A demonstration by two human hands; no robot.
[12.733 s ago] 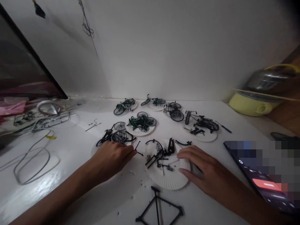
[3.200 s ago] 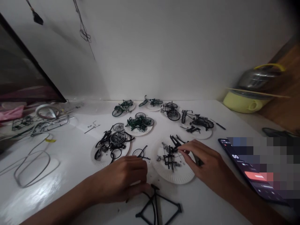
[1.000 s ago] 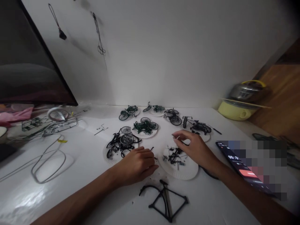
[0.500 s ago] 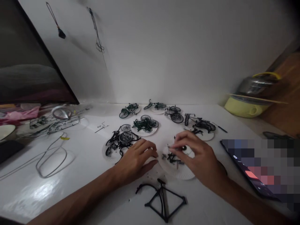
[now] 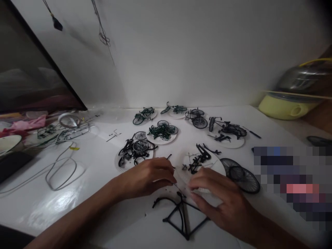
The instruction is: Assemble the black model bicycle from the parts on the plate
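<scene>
The left hand (image 5: 146, 178) pinches a thin dark rod (image 5: 178, 187) at its fingertips, too fine to make out clearly. The right hand (image 5: 220, 204) is half curled at the near edge of a paper plate (image 5: 218, 169); whether it grips anything is hidden. Black model bicycle parts (image 5: 198, 163) lie on the plate, and a black bicycle frame (image 5: 173, 212) lies on the counter (image 5: 129, 224) just below, partly behind the right hand.

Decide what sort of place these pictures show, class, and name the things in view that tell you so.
Probably a home hobby desk for assembling model kits: white paper plates sorting small black bicycle parts, a black model bicycle frame, and grey sprue frames.
</scene>
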